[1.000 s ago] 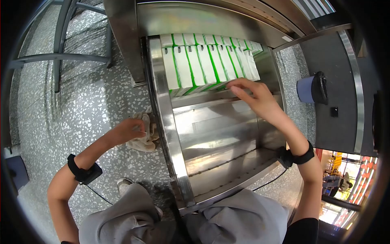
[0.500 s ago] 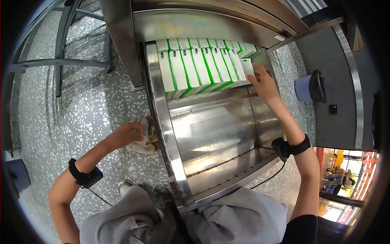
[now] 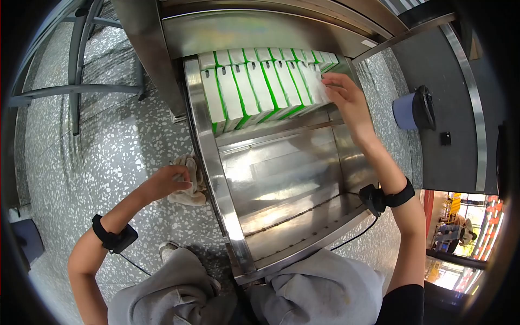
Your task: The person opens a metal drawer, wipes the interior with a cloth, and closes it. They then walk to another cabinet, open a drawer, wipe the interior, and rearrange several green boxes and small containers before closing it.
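A front row of white and green plastic-wrapped packs [image 3: 246, 97], which look like tissue packs, stands on edge in the back half of a stainless steel drawer [image 3: 281, 179]. A second row shows behind it. My right hand [image 3: 346, 100] is at the right end of the front row, fingertips on the blurred white end pack [image 3: 317, 86]. Part of that pack is hidden by the fingers. Outside the drawer on the left, my left hand [image 3: 168, 181] hangs with fingers loosely curled and apart, nothing visible in them. Behind its fingertips a dirty cream cloth or glove [image 3: 189, 195] lies on the floor.
The drawer's metal side rail [image 3: 216, 168] runs between my left hand and the packs. A grey metal stand [image 3: 81, 89] is at upper left on the speckled floor [image 3: 130, 157]. A blue bin [image 3: 406, 114] with a black liner is at right.
The end pack and my right fingers have shifted left against the row, and the pack is now blurred. The view has drifted slightly. My left hand stays almost where it was.
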